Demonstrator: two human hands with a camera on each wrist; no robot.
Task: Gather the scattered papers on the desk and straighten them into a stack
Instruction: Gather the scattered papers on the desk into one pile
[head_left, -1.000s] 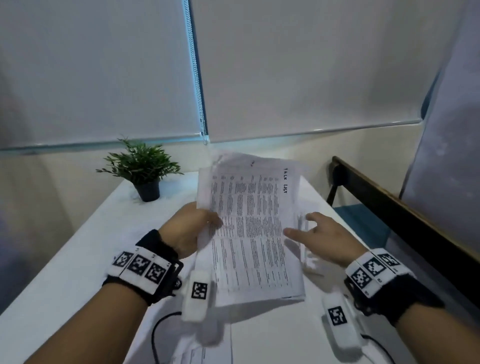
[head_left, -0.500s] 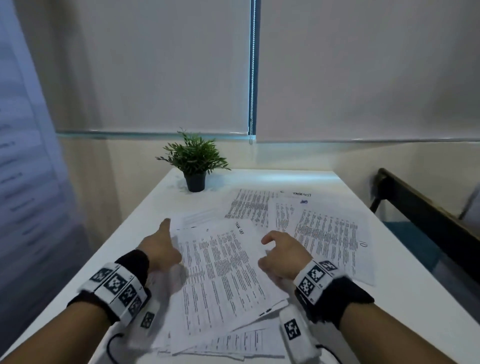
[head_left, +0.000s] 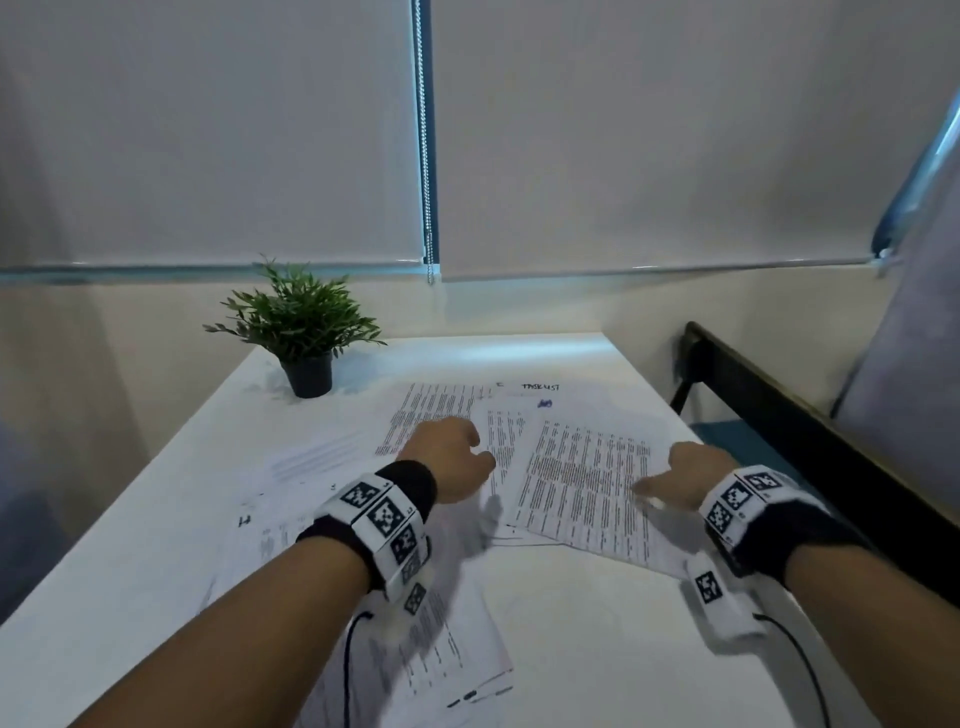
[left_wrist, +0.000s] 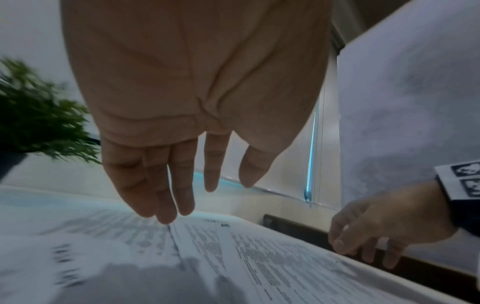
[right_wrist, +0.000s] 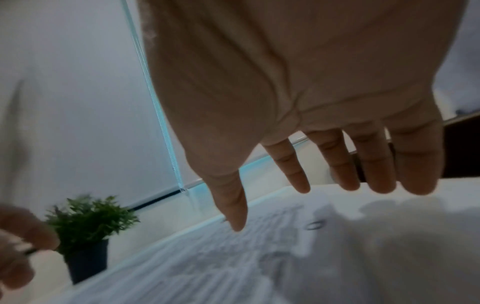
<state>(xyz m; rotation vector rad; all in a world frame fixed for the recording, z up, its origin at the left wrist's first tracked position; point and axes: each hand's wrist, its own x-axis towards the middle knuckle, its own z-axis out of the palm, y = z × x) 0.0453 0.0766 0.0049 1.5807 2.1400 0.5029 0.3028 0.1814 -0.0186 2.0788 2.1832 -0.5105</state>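
Several printed sheets lie scattered on the white desk (head_left: 130, 545). One sheet (head_left: 587, 483) lies tilted at the right, another (head_left: 431, 410) behind it, a faint one (head_left: 317, 457) at the left, and one (head_left: 447, 654) near me under my left forearm. My left hand (head_left: 452, 457) hovers over the middle sheets with fingers straight and relaxed (left_wrist: 166, 197), holding nothing. My right hand (head_left: 685, 475) hovers over the tilted sheet's right edge, fingers spread and straight (right_wrist: 337, 168), holding nothing.
A small potted plant (head_left: 301, 332) stands at the desk's far left. A dark wooden rail (head_left: 810, 431) runs along the right of the desk. Window blinds hang behind the desk. Cables (head_left: 810, 670) trail from both wrist devices.
One second ago both hands held a bundle of sheets up. The sheets now lie spread on the desk, and both hands have moved forward and right over them, empty.
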